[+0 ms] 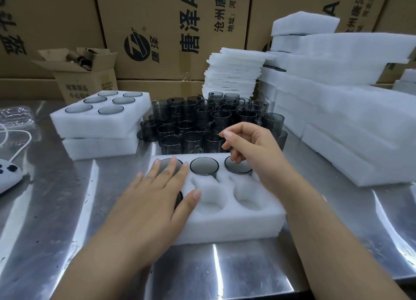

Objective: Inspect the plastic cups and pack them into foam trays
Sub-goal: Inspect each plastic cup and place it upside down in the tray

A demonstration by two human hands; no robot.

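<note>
Plastic cups [204,166], judged light and slick, are best taken by the rim; left hand [153,194] is laid flat, right hand [252,146] loosely curled, empty.

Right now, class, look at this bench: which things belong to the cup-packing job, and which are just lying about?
Job in hand: foam tray being filled; loose dark cups; filled tray; stacked foam sheets.

Lying about: small open carton; crumpled clear plastic; white device at the left edge.
</note>
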